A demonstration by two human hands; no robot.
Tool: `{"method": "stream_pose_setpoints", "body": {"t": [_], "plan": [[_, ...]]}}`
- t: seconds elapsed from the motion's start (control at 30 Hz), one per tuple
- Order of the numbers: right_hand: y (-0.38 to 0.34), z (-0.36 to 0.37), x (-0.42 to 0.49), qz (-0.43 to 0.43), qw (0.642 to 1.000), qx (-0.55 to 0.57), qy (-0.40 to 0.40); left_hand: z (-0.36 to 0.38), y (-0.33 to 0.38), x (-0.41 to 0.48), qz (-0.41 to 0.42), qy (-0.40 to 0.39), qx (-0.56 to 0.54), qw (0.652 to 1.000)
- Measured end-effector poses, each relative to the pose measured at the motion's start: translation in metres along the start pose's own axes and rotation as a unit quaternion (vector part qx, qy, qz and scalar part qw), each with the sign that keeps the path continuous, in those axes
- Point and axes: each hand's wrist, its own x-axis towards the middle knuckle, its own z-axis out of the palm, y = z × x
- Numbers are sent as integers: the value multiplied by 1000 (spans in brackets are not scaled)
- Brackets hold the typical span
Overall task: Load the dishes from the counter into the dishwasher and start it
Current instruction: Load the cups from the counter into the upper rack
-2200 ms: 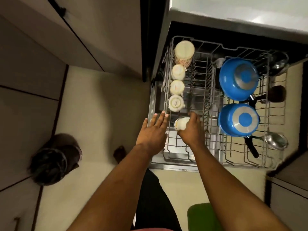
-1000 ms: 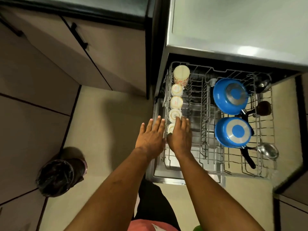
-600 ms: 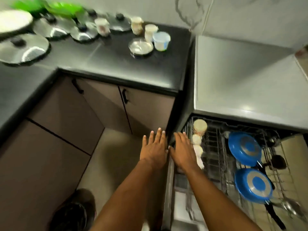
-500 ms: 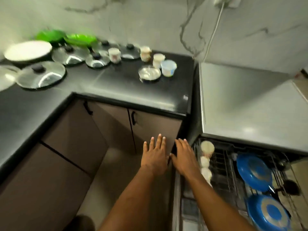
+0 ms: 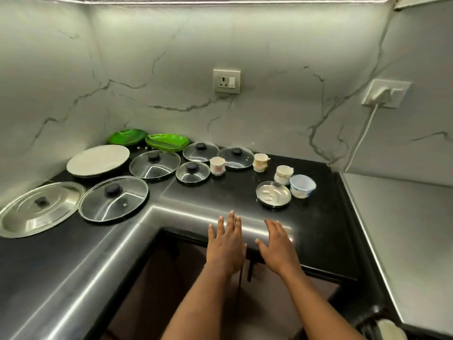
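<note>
Hovering empty hands at the counter's front edge

**Head view.** Both hands are stretched forward, palms down, above the front edge of the black counter point(image 5: 318, 229). The left hand point(image 5: 225, 246) has its fingers straight and slightly spread and holds nothing. The right hand point(image 5: 278, 249) is just beside it, fingers also straight and loose, and is empty too. Whether either palm touches the counter edge cannot be told.

The small steel plate point(image 5: 273, 194) lies on the counter beyond the right hand, apart from its fingertips. Touching or nearly touching this plate on its right is a blue-and-white plastic bowl point(image 5: 302, 185). Just behind the plate stands a white cup with gold trim point(image 5: 283, 174), and farther behind it a cream cup point(image 5: 260, 162). Left of the plate, well apart, is a flowered cup point(image 5: 217, 166), with a small glass lid point(image 5: 193, 172) at its left side. Two more glass lids point(image 5: 200, 151) point(image 5: 236, 157) lie behind that cup.

Farther left of the plate come a larger glass lid point(image 5: 154, 164), a white plate point(image 5: 98, 161), green plates point(image 5: 167, 142) against the wall, a big glass lid point(image 5: 113, 198) and a steel lid point(image 5: 39, 208). To the plate's right, past the counter's end, is the dishwasher's grey top point(image 5: 402, 229). On the wall high behind the plate sits a socket point(image 5: 226, 81).
</note>
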Motion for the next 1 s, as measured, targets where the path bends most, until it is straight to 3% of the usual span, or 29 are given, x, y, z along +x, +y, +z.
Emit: {"method": "stream_pose_setpoints", "body": {"t": [0.5, 0.77, 1.0], "plan": [[-43, 54, 214, 4, 992, 93, -88, -4, -101, 151, -121, -92, -33, 988], [-60, 78, 321, 17, 977, 193, -84, -8, -114, 223, -165, -168, -90, 968], [-68, 104, 360, -8, 969, 235, -73, -9, -118, 235, -164, -207, -85, 961]]}}
